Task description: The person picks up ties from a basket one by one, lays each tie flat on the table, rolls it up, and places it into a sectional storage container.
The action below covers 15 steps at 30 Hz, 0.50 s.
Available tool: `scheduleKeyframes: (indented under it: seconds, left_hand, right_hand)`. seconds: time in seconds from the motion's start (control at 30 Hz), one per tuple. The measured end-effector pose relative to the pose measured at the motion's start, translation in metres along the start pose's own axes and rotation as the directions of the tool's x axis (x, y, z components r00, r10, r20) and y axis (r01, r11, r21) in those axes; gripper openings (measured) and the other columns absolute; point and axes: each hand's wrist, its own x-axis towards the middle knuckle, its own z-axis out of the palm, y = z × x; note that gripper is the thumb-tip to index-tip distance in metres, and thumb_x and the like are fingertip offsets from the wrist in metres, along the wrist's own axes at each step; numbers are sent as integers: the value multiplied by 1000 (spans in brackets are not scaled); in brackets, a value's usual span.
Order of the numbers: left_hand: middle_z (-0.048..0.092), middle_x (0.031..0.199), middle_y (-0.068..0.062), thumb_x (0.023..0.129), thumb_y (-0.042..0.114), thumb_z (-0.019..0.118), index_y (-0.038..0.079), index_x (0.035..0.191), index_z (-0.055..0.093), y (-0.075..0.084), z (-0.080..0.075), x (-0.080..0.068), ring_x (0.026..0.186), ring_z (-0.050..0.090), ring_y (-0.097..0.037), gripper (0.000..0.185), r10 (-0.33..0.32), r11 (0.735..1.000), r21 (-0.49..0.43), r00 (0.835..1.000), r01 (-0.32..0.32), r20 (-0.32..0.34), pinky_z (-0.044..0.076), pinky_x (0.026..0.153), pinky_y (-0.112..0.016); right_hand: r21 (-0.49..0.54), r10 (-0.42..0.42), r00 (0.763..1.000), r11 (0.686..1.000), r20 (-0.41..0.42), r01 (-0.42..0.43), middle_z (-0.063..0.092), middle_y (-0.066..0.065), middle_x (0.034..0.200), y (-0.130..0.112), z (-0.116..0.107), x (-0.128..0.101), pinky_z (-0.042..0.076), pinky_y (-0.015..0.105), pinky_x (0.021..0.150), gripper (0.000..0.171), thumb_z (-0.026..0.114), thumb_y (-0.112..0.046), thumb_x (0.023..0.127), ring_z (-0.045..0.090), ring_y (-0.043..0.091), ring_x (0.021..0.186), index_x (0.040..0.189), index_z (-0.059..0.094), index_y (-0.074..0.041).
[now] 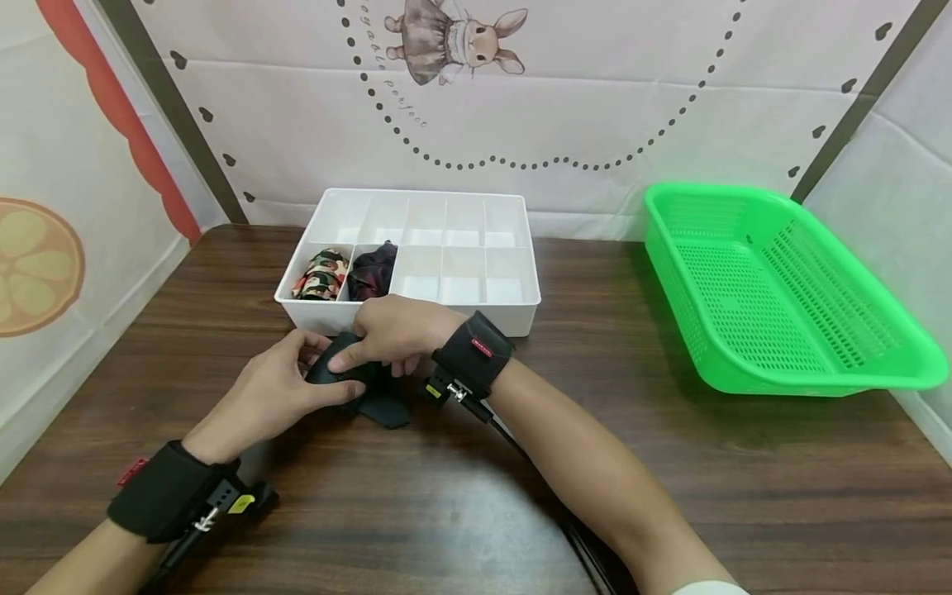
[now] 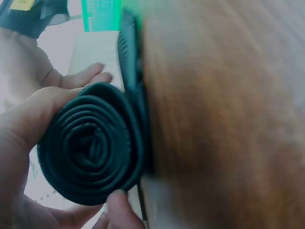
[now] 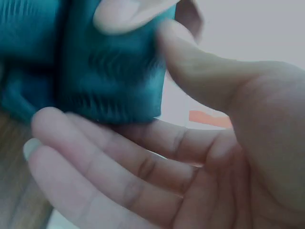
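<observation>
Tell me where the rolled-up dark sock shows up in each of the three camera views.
Head: the rolled dark sock sits low and left of centre, between the left hand and right hand, before the white divided box.
Left wrist: lower left, its spiral end facing the camera.
Right wrist: upper left, blurred.
Shared landmark: the brown wooden table.

Rolled cloth [image 1: 349, 376] sits between the fingers of left hand [image 1: 271, 388] and right hand [image 1: 394, 330], loose end trailing on the table [image 1: 744, 463] below them. Divided box [image 1: 513, 310] just beyond the fingertips; two rolled cloths [image 1: 349, 274] in its near-left compartments. Basket [image 1: 773, 289] well right of the fingers, apart from the box
</observation>
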Motion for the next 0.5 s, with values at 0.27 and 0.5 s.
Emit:
scheduleKeyframes:
  seconds: [0.27,0.5]
  left_hand:
    - [61,106,-18,93,62,73,-8,139,47,-5,-6,2,89,58,-30,88,-85,995,50,996,87,-34,44,67,-36]
    - [61,112,-21,94,67,69,-6,141,45,-5,-11,-1,90,58,-30,91,-100,993,57,995,100,-4,44,67,-36]
  right_hand:
    - [-79,-5,998,997,67,10,72,8,78,10,4,5,57,32,60,30,88,-33,90,69,20,63,89,71,-8]
    - [-155,-49,997,986,61,58,60,2,61,10,15,14,53,27,53,34,88,-16,91,61,14,53,67,63,-10]
